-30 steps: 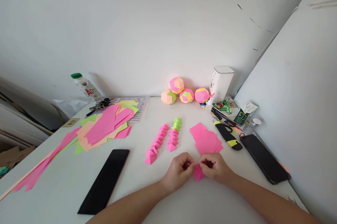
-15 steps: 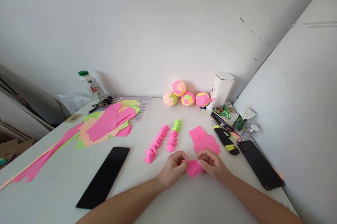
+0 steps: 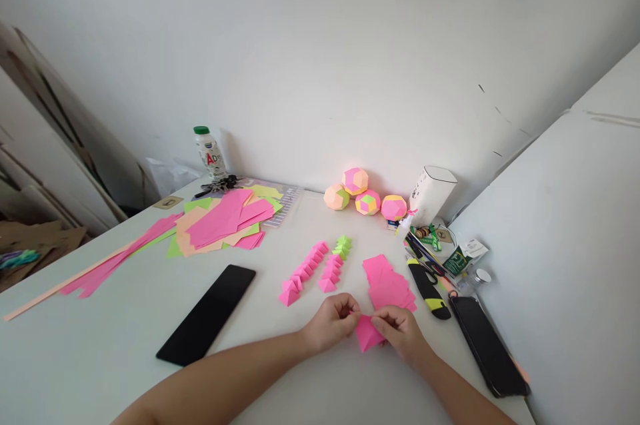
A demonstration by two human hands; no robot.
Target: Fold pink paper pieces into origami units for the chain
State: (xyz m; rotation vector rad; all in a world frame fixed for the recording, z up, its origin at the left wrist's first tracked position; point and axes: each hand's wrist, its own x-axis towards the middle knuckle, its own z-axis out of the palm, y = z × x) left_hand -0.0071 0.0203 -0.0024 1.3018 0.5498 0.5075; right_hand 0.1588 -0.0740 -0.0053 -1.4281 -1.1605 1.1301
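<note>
Between my hands is a folded pink paper piece (image 3: 367, 337), creased to a point at its lower edge. My left hand (image 3: 331, 325) pinches its left corner between thumb and fingers. On the other side, my right hand (image 3: 401, 333) grips the upper right part, thumb on top. Just beyond my right hand lies a loose stack of pink paper pieces (image 3: 387, 282). Past my left hand, folded pink units (image 3: 304, 272) stand in a slanting row. Beside them runs a shorter row of pink units (image 3: 330, 273) that ends in green units (image 3: 343, 246).
Finished-looking paper balls (image 3: 355, 181) sit against the wall. A black slab (image 3: 207, 315) lies left, coloured paper sheets (image 3: 220, 220) behind it, with a bottle (image 3: 210, 155). At right are a black-and-yellow cutter (image 3: 429, 288), a phone (image 3: 489, 345) and a white container (image 3: 434, 193).
The view has turned and tilted, so everything sits differently in the picture. My hands are slightly closer together on the pink paper, which both still hold.
</note>
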